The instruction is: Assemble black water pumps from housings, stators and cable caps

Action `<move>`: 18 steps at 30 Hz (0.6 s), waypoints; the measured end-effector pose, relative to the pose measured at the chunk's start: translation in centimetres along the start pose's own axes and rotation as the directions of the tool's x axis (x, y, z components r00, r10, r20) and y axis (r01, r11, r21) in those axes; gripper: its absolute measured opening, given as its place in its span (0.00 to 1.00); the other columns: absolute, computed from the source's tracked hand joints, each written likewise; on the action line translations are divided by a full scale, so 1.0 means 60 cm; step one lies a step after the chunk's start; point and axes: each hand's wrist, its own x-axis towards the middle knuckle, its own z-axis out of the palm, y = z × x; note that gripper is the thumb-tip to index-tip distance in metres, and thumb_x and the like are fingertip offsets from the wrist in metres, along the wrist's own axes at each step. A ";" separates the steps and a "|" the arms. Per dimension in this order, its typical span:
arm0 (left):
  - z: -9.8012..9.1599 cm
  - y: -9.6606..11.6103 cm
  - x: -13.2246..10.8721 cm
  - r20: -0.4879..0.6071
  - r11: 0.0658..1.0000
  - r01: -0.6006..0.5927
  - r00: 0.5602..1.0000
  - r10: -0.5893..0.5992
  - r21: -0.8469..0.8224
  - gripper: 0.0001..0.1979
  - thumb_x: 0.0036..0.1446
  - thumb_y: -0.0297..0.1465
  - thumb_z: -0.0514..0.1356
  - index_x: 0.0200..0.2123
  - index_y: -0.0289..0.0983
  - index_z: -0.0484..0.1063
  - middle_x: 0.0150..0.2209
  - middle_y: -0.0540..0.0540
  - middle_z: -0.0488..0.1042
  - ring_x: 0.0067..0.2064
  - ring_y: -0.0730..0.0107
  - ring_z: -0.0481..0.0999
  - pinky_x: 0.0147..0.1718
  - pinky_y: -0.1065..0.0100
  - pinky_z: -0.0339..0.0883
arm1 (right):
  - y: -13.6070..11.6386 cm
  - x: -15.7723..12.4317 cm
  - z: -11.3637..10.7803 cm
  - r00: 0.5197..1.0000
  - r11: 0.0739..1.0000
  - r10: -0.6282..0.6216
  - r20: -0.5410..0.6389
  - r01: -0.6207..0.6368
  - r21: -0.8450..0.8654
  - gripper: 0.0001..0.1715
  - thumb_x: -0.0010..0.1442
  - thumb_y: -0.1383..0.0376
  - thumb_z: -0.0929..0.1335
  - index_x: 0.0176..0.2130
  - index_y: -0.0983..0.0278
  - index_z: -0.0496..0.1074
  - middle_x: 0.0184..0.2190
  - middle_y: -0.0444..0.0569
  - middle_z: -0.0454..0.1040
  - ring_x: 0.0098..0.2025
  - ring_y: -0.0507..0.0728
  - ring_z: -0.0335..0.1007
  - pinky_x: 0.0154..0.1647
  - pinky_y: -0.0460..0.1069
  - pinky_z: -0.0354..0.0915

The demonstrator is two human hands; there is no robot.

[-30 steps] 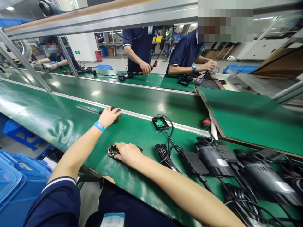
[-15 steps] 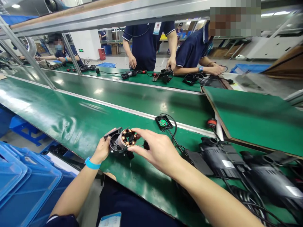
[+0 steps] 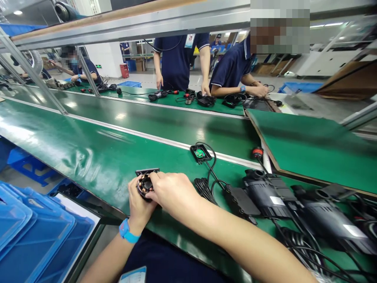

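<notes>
My left hand (image 3: 138,208) is wrapped round a black motor housing, mostly hidden by my fingers. A flat black part (image 3: 147,171) of it juts out beyond my hands. In the housing's round mouth sits a stator (image 3: 141,182), a ring with copper windings, facing up towards me. My right hand (image 3: 173,190) reaches across from the right, its thumb and fingers closed on the stator's right edge. Beyond my hands, a small open black box (image 3: 193,154) with a green circuit board (image 3: 200,152) lies on the green bench, its cable running to the right.
Black pump-like units (image 3: 262,192) and coiled cables (image 3: 300,243) crowd the bench on my right. Blue crates (image 3: 35,236) stand at lower left. A metal rail (image 3: 159,139) crosses behind the box. Across the line, co-workers (image 3: 179,63) handle cables.
The stator, held partly outside the housing before, now sits down in its mouth. Both hands have come closer together, and the housing has turned upward. The view has shifted slightly.
</notes>
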 end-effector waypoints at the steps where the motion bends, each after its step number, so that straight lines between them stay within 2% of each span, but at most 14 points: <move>1: 0.008 0.004 0.001 0.002 1.000 0.000 1.000 0.000 0.007 0.32 0.55 0.41 0.68 0.59 0.38 0.62 0.51 0.37 0.69 0.53 0.52 0.72 0.51 0.50 0.71 | -0.002 0.003 0.003 0.999 1.000 0.018 -0.032 -0.018 -0.011 0.19 0.66 0.55 0.72 0.43 0.69 0.75 0.37 0.60 0.79 0.39 0.66 0.77 0.33 0.53 0.69; 3: 0.018 0.007 0.006 0.020 1.000 -0.006 1.000 0.006 -0.012 0.28 0.58 0.40 0.64 0.58 0.38 0.63 0.51 0.37 0.69 0.52 0.53 0.73 0.50 0.51 0.71 | -0.002 -0.004 0.012 0.991 1.000 0.009 -0.133 -0.010 -0.006 0.25 0.63 0.51 0.73 0.46 0.70 0.75 0.42 0.64 0.78 0.45 0.69 0.75 0.40 0.56 0.71; 5: 0.019 0.007 0.014 0.044 1.000 -0.018 0.999 0.019 -0.025 0.26 0.59 0.40 0.64 0.58 0.38 0.64 0.50 0.38 0.70 0.52 0.54 0.73 0.50 0.52 0.72 | 0.004 -0.029 0.033 0.979 0.990 -0.089 -0.183 0.108 0.094 0.29 0.60 0.47 0.74 0.47 0.68 0.76 0.46 0.63 0.77 0.48 0.69 0.72 0.45 0.58 0.70; 7: 0.011 0.011 0.026 0.080 1.000 0.005 0.997 -0.003 -0.015 0.28 0.56 0.40 0.67 0.57 0.38 0.64 0.50 0.39 0.70 0.52 0.54 0.73 0.51 0.53 0.72 | 0.014 -0.063 0.070 0.974 0.895 -0.222 -0.044 0.222 0.387 0.27 0.60 0.44 0.72 0.41 0.64 0.78 0.38 0.55 0.78 0.40 0.63 0.73 0.41 0.54 0.69; 8: 0.003 0.016 0.034 0.091 1.000 0.019 0.996 -0.019 -0.003 0.30 0.54 0.41 0.69 0.57 0.38 0.65 0.50 0.39 0.70 0.52 0.54 0.73 0.51 0.53 0.71 | 0.020 -0.080 0.094 0.954 0.788 -0.290 0.083 0.188 0.587 0.27 0.61 0.42 0.71 0.38 0.63 0.78 0.32 0.50 0.77 0.33 0.58 0.72 0.35 0.51 0.68; 9: -0.006 0.024 0.043 0.091 1.000 0.023 0.996 -0.024 0.012 0.32 0.52 0.41 0.71 0.57 0.39 0.65 0.50 0.40 0.70 0.52 0.54 0.73 0.51 0.54 0.71 | 0.028 -0.093 0.119 0.924 0.649 -0.327 0.198 0.067 0.757 0.31 0.61 0.38 0.69 0.39 0.62 0.78 0.28 0.47 0.75 0.28 0.55 0.70 0.29 0.48 0.65; 10: -0.017 0.034 0.054 0.075 1.000 0.005 0.997 -0.007 0.026 0.33 0.51 0.41 0.72 0.57 0.39 0.65 0.49 0.40 0.70 0.52 0.54 0.73 0.51 0.55 0.71 | 0.036 -0.102 0.142 0.924 0.505 -0.299 0.237 -0.057 0.861 0.36 0.57 0.35 0.69 0.45 0.62 0.77 0.30 0.46 0.75 0.26 0.53 0.67 0.27 0.47 0.62; 11: -0.028 0.045 0.065 0.037 0.999 -0.036 0.999 0.034 0.037 0.35 0.50 0.41 0.73 0.57 0.39 0.65 0.49 0.41 0.70 0.52 0.54 0.73 0.51 0.55 0.71 | 0.045 -0.107 0.161 0.941 0.342 -0.246 0.232 -0.140 0.929 0.42 0.55 0.32 0.68 0.50 0.62 0.75 0.33 0.47 0.74 0.25 0.52 0.65 0.25 0.46 0.61; 12: -0.039 0.056 0.074 -0.014 0.995 -0.090 0.996 0.091 0.050 0.36 0.49 0.41 0.73 0.58 0.39 0.65 0.49 0.41 0.70 0.51 0.54 0.73 0.51 0.55 0.71 | 0.054 -0.108 0.174 0.968 0.176 -0.159 0.196 -0.167 0.970 0.48 0.53 0.29 0.67 0.55 0.62 0.71 0.34 0.47 0.73 0.26 0.52 0.64 0.25 0.46 0.60; 14: -0.054 0.072 0.087 -0.111 0.982 -0.174 0.977 0.182 0.077 0.40 0.45 0.41 0.76 0.59 0.40 0.65 0.50 0.41 0.70 0.52 0.53 0.72 0.52 0.55 0.70 | 0.071 -0.101 0.177 0.998 -0.090 0.034 0.055 -0.051 0.995 0.56 0.49 0.27 0.68 0.62 0.59 0.64 0.35 0.47 0.70 0.27 0.53 0.63 0.26 0.47 0.61; 15: -0.057 0.076 0.088 -0.130 0.979 -0.187 0.972 0.196 0.079 0.42 0.43 0.41 0.76 0.59 0.40 0.64 0.50 0.41 0.70 0.53 0.52 0.72 0.53 0.54 0.70 | 0.077 -0.095 0.168 0.994 -0.171 0.106 -0.010 0.028 0.985 0.59 0.48 0.28 0.69 0.65 0.57 0.60 0.34 0.46 0.69 0.27 0.53 0.63 0.26 0.47 0.61; 16: -0.057 0.077 0.086 -0.111 0.983 -0.172 0.978 0.178 0.066 0.42 0.42 0.41 0.77 0.59 0.40 0.64 0.50 0.41 0.70 0.53 0.52 0.72 0.52 0.54 0.70 | 0.082 -0.089 0.155 0.986 -0.216 0.153 -0.061 0.093 0.972 0.62 0.47 0.29 0.71 0.68 0.55 0.56 0.33 0.45 0.69 0.26 0.53 0.63 0.26 0.47 0.61; 18: -0.047 0.070 0.075 0.037 0.998 -0.067 0.997 0.066 0.001 0.37 0.45 0.39 0.75 0.56 0.40 0.66 0.48 0.42 0.71 0.49 0.54 0.74 0.48 0.55 0.72 | 0.088 -0.078 0.123 0.979 -0.213 0.172 -0.111 0.147 0.966 0.66 0.45 0.32 0.75 0.70 0.51 0.49 0.37 0.45 0.70 0.26 0.52 0.64 0.26 0.47 0.63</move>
